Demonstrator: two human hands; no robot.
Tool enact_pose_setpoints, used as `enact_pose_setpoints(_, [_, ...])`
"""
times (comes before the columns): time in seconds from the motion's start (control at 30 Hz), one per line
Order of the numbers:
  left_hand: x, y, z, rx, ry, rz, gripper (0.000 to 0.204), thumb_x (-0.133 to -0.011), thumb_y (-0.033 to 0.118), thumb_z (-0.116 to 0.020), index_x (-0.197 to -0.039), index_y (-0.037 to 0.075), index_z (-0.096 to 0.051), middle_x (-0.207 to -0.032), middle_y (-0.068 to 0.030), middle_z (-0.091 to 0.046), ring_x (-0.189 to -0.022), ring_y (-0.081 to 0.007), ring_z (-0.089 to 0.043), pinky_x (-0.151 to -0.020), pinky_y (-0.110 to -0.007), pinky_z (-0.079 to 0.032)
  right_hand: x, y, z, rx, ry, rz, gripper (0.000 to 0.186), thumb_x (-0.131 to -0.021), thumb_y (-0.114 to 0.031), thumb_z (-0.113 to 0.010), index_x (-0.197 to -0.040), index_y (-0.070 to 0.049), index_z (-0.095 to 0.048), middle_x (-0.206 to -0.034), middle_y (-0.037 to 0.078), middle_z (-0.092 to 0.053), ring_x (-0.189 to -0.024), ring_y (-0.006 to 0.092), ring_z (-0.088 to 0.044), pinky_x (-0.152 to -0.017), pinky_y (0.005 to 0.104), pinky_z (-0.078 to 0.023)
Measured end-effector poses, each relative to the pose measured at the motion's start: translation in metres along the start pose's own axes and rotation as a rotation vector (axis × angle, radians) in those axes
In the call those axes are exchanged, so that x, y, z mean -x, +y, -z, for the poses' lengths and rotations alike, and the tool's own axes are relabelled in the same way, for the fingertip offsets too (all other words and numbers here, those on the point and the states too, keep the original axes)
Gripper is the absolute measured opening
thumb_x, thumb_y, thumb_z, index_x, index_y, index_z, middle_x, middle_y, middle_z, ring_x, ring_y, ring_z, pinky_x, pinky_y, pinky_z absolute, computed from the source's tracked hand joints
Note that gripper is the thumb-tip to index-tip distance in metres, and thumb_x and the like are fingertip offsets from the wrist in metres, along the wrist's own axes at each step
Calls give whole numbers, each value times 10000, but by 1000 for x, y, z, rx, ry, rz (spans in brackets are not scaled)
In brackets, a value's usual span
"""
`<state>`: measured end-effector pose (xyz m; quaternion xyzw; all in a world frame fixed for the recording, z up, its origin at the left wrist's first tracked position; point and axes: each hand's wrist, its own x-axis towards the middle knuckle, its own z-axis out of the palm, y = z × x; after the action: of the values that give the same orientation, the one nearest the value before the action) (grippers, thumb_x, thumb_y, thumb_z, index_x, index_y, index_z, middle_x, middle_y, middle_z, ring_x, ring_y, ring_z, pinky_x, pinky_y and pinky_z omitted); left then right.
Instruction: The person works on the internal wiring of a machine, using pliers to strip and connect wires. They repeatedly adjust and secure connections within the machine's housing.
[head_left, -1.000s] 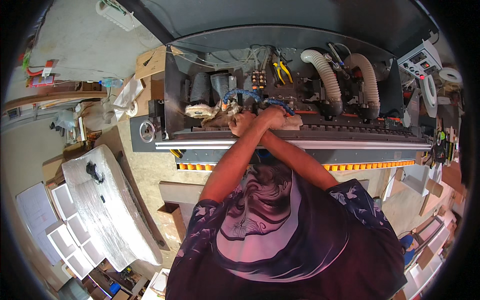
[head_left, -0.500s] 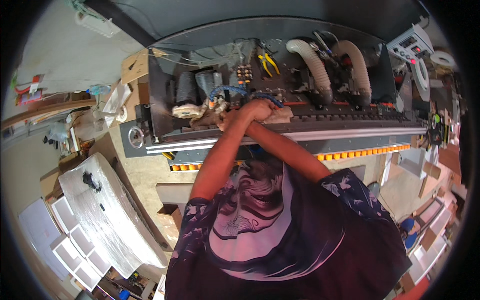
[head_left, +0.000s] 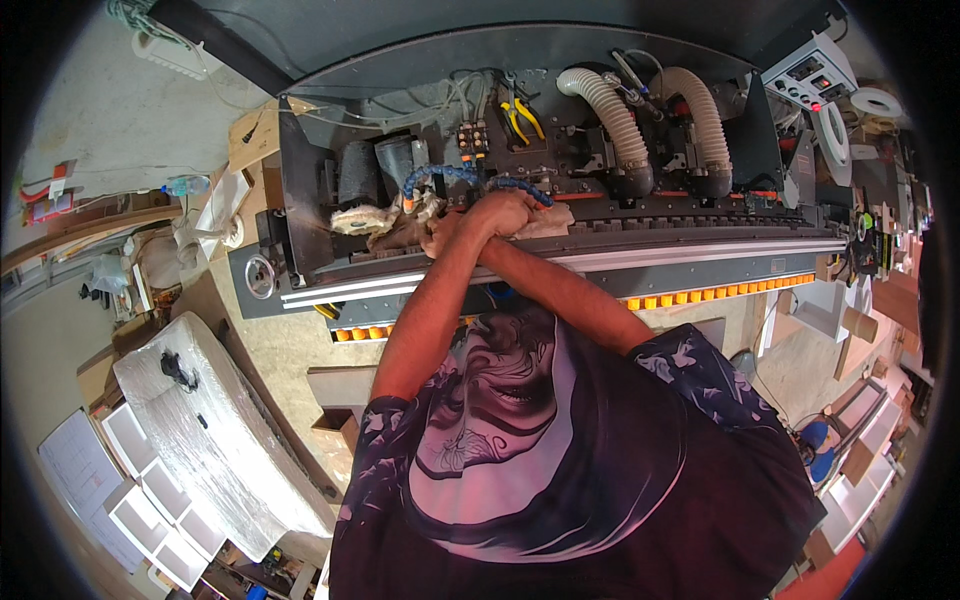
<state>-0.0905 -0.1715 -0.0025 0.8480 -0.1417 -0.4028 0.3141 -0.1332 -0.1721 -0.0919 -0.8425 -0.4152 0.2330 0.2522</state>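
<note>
Hands meet over the open machine (head_left: 560, 150) in the head view. The left hand (head_left: 505, 212) lies crossed over the right hand (head_left: 445, 232), both pressed on a pale rag (head_left: 400, 225) beside the blue segmented hose (head_left: 440, 175). Whether the fingers clamp the rag cannot be told. Yellow-handled pliers (head_left: 520, 120) and two ribbed hoses (head_left: 615, 120) lie behind.

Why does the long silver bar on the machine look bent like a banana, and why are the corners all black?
In the head view, the fisheye lens bends straight edges toward the rim, so the silver rail curves; the black corners are the lens's round border. Light is even and the middle is sharp: both hands, left hand and right hand, show clearly on a rag. Things at the rim look squashed and small.
</note>
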Motion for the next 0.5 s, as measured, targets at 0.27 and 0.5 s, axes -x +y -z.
enact_pose_setpoints(0.27, [13,-11,-11,-64,146,-160,301,-857,129,-643,-1122,55,-767,-1219,-165,-720,-1173,-329,-663,-998,-404,-527,9,-38,48,47,-64,-155,450,-931,-433,-566,-1021,-21,-723,-963,231,-747,-824,457,-711,-799,538,-569])
enact_pose_setpoints(0.5, [96,19,109,276,169,-123,283,-854,39,-580,-1080,-22,-740,-1021,-191,-757,-936,-269,-743,-866,-371,-576,24,-58,79,-200,-91,-338,470,-958,-375,-511,-1073,25,-730,-1168,284,-706,-1098,421,-692,-981,534,-524])
